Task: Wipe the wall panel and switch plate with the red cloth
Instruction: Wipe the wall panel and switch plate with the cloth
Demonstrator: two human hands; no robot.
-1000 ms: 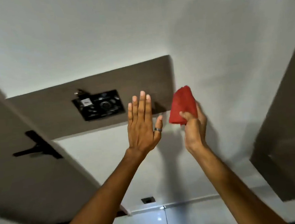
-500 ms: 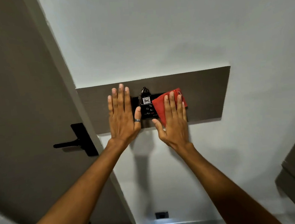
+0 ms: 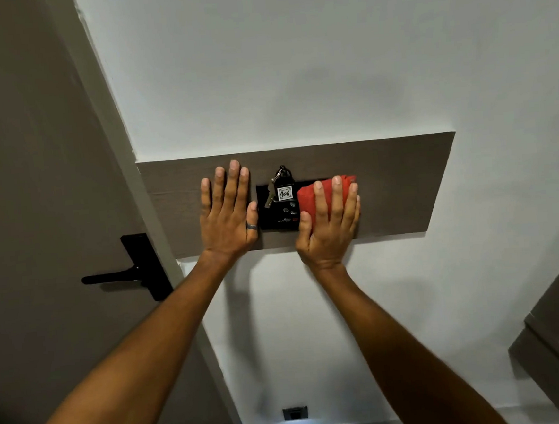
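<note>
The right part of the black switch plate (image 3: 279, 211) is covered by the red cloth (image 3: 317, 197) and the right hand (image 3: 331, 223), so its right edge cannot be made out; its small buttons are seen only as pale blurred spots. A key fob (image 3: 284, 191) with a white tag, on which digits are written, is hung over the plate's upper part, and a small key is seen beside it. The brown wall panel (image 3: 403, 185) is a long, flat strip with a faint wood grain, set into the smooth white wall (image 3: 293, 60); its left end is met by the door frame. The cloth is folded into a soft pad and is pressed flat against the panel just right of the panel's centre, overlapping the plate; the right hand's fingers are spread over it, not closed around it. The left hand (image 3: 227, 219), with a ring on the thumb, is laid open and flat on the panel just left of the plate. A black lever handle (image 3: 132, 273) is seen on the grey-brown door (image 3: 33, 164) at the left. Compared with half a second ago, both hands and the cloth are found in nearly the same places, the cloth showing slightly further right.
</note>
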